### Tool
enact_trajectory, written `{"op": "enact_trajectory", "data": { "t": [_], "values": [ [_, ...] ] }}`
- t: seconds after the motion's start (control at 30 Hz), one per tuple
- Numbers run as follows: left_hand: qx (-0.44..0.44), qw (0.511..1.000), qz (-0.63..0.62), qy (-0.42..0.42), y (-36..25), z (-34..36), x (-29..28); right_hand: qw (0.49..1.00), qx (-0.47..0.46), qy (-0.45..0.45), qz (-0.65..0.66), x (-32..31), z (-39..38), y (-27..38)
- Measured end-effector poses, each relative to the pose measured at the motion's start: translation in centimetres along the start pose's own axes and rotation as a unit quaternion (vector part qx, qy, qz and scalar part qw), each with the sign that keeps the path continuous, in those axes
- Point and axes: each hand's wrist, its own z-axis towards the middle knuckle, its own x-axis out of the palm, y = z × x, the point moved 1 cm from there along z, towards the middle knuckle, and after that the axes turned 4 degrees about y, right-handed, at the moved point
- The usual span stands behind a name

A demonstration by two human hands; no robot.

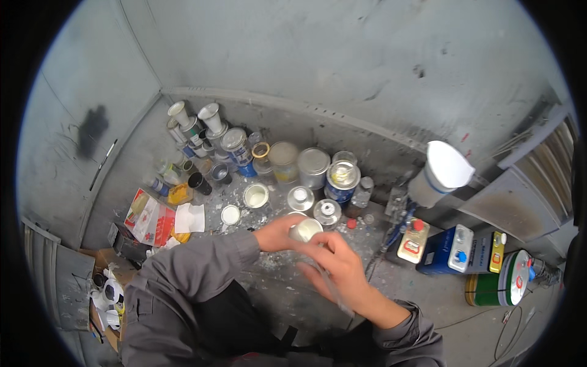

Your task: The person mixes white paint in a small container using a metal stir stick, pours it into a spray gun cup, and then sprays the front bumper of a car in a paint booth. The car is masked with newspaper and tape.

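Left hand (278, 234) clamped round small cup (307, 227) with pale contents, over near part of paint-spattered desk (272, 266). Right hand (337, 262) curled at cup's right; blurred thin strip (331, 283) beside palm, cannot tell whether gripped.

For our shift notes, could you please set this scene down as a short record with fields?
Left hand: holds a cup
Cup contents: pale; kind unclear
Right hand: beside the cup, holding a thin strip, blurred
Left of the hands: an open can with pale contents
Beyond the hands: a red cap, clear bottle
Right side: a white cone, blue can, green drum
Far left: a box of discarded items
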Motion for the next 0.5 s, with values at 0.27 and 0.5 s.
{"op": "enact_trajectory", "data": {
  "t": [0.27,0.5],
  "values": [
    [-0.025,0.998,-0.022,0.059,23.4,-3.5,2.9,0.978,0.203,0.052,0.004,14.6,-4.3,-11.5],
    [-0.017,0.994,0.034,-0.104,33.5,-6.1,6.0,0.952,0.301,0.04,0.038,21.3,-4.7,-14.7]
  ]
}}
